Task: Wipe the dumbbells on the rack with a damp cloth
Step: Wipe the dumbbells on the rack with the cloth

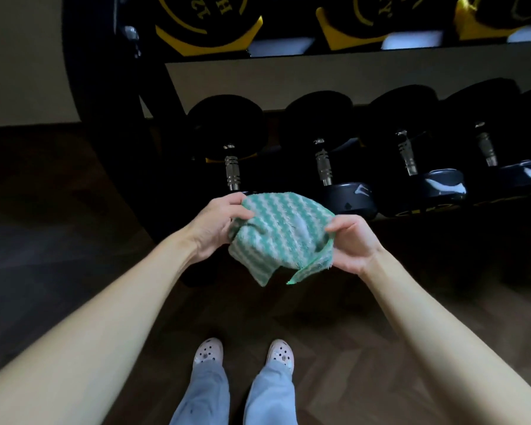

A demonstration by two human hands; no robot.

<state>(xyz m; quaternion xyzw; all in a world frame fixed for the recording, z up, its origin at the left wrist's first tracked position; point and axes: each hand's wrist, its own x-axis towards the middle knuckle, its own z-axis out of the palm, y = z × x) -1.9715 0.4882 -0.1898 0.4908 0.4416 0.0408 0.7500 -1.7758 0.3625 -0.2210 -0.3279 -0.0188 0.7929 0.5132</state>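
blocking the near head of the leftmost lower dumbbell (232, 167), a green-and-white striped cloth (281, 234) is held bunched just in front of the rack (126, 111); whether cloth and dumbbell touch cannot be told. the cloth's left edge is pinched by the left hand (213, 230), thumb on top and fingers curled beneath. its right edge is gripped by the right hand (354, 245), fingers closed round the fabric. in front of the rack a dark wooden floor (59, 225) is seen, with two pale clogs (209, 352) and light grey trouser legs (209, 394) on it. behind the rack a light wall (19, 56) is shown.

the rack's lower shelf is in deep shadow, so the heads there are made out only as dark shapes with glints. the upper dumbbells (209, 23) are cut off by the top edge, and their yellow lettering is only partly readable.

on the lower shelf at least four dumbbells are carried side by side, ribbed metal handles (323, 167) pointing towards the person. on the upper shelf three black heads are seated in yellow cradles (334, 35).
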